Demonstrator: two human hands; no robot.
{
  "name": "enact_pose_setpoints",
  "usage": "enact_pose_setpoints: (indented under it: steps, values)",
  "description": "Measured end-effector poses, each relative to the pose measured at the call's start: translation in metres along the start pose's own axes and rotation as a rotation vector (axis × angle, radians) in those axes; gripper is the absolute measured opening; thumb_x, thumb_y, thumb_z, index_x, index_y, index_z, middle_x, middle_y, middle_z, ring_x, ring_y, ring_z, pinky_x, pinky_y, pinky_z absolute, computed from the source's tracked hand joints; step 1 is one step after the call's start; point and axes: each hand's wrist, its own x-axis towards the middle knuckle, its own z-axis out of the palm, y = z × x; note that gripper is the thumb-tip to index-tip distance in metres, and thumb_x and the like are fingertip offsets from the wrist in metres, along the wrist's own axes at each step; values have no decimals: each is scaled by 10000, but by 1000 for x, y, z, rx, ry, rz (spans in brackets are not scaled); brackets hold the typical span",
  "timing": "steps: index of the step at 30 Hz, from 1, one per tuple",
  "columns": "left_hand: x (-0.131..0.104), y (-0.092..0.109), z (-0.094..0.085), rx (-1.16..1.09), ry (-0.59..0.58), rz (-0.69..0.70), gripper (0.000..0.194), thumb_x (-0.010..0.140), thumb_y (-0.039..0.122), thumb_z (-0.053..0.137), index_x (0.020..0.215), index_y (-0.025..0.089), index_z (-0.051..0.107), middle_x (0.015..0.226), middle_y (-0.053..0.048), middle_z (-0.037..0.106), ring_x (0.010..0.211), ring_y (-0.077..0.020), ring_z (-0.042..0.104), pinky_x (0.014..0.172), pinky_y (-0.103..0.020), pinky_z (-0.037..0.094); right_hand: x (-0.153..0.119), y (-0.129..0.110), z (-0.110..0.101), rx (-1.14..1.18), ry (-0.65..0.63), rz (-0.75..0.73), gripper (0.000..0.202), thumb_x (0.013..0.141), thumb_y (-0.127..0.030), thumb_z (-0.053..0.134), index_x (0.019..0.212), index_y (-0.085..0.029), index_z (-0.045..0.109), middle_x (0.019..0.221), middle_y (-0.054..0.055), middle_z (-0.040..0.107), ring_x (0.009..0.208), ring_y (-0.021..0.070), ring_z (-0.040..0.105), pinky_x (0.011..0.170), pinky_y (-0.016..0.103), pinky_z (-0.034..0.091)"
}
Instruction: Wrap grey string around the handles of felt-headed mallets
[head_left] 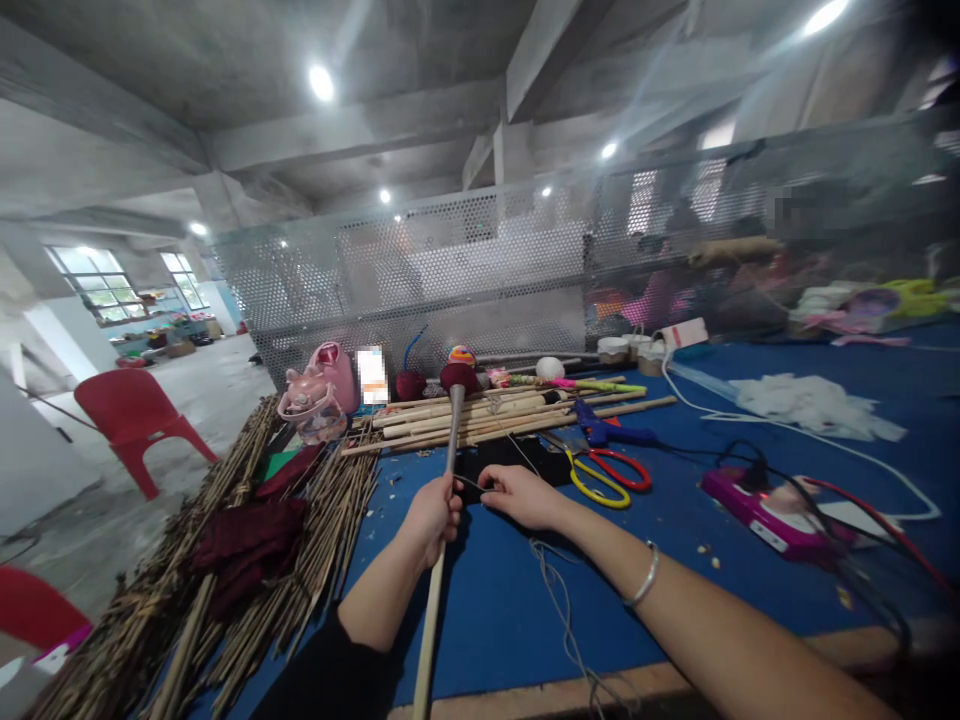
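Wooden stick [430, 625] with a round dark-red head [458, 377] stands out in the head view, slanting up the middle over a blue tabletop [487, 630], its upper shaft greyish just under the head. The left hand [433, 522] has its fingers curled closed around the shaft, about midway along what shows. Just to its right, the right hand [521, 497] has thumb and forefinger nearly together, pinching a thin dark strand [471, 484] that runs across to the stick at the left hand; the other fingers are bent, and whether they hold anything I cannot tell. Loose grey cord [559, 590] trails below the right forearm to the table edge. Beyond the hands lie a black pad [551, 462], pale wooden rods [420, 425], scissors [606, 490] with yellow and red handles and a blue glue gun [600, 430]. Bundled brown twigs [337, 535] and maroon cloth [251, 545] lie at left; a purple power strip [750, 515] sits at right, with a perforated metal screen [465, 285] behind
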Motion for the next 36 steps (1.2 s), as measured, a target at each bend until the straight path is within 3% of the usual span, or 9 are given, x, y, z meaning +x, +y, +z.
enact_pose_setpoints:
  steps: [4, 10, 12, 15, 19, 23, 27, 30, 36]
  values:
    - [-1, -1, 1, 8, 0, 5, 305, 781, 488, 396, 778, 185, 425, 479, 95, 301, 328, -19, 205, 367, -154, 86, -1, -3, -1, 25, 35, 18, 249, 701, -302, 591, 920, -187, 556, 564, -42, 474, 506, 88, 398, 479, 209, 245]
    - [-5, -1, 3, 12, -4, -19, 279, 796, 470, 368, 776, 196, 417, 481, 89, 312, 332, -27, 223, 365, -160, 104, -4, -14, -12, 79, 477, 49, 383, 715, -456, 553, 998, -201, 516, 742, 1, 494, 625, 118, 435, 589, 240, 346]
    - [-6, -2, 4, 12, -15, -32, 269, 799, 460, 360, 770, 198, 412, 477, 90, 307, 329, -27, 222, 366, -160, 97, -4, -15, -16, 135, 546, 36, 375, 741, -444, 524, 1020, -195, 495, 781, 16, 496, 679, 132, 453, 648, 259, 373]
    - [-7, -3, 6, 17, -32, -29, 262, 790, 454, 370, 764, 197, 409, 475, 91, 311, 324, -24, 217, 366, -159, 91, -2, -17, -14, 302, 488, -9, 356, 758, -380, 513, 1051, -190, 444, 843, 32, 496, 756, 144, 479, 685, 269, 406]
    - [-7, -6, 10, 13, -31, -11, 270, 760, 470, 406, 751, 200, 407, 469, 95, 326, 317, -25, 218, 360, -158, 92, 3, -24, 6, 641, 237, -16, 465, 682, -182, 551, 1100, -200, 346, 962, 42, 482, 858, 135, 515, 738, 265, 433]
    - [-7, -6, 12, -5, -40, -2, 237, 736, 424, 434, 697, 193, 397, 466, 90, 340, 315, -24, 233, 354, -159, 97, 5, -30, 23, 756, 150, 115, 578, 601, -68, 551, 1109, -204, 310, 879, 6, 496, 656, 86, 529, 591, 219, 436]
    - [-8, -6, 13, -27, -33, -14, 151, 731, 333, 399, 686, 189, 401, 466, 82, 346, 317, -28, 240, 348, -163, 106, 3, -31, 20, 769, 124, 280, 363, 636, -141, 562, 947, -193, 381, 605, -76, 464, 376, 43, 353, 361, 180, 263]
    - [-7, -6, 13, -35, -34, -14, 145, 724, 330, 401, 714, 187, 416, 470, 80, 353, 318, -27, 240, 347, -159, 105, 1, -30, 14, 772, 31, 354, 162, 669, -214, 559, 777, -176, 444, 474, -95, 392, 333, 33, 248, 347, 185, 163]
    - [-7, -5, 12, -50, -50, -24, 174, 724, 361, 428, 734, 188, 425, 465, 85, 338, 317, -26, 231, 343, -158, 104, 1, -26, 14, 723, 139, 174, 190, 672, -313, 598, 650, -129, 561, 626, 6, 587, 541, 77, 453, 524, 205, 330]
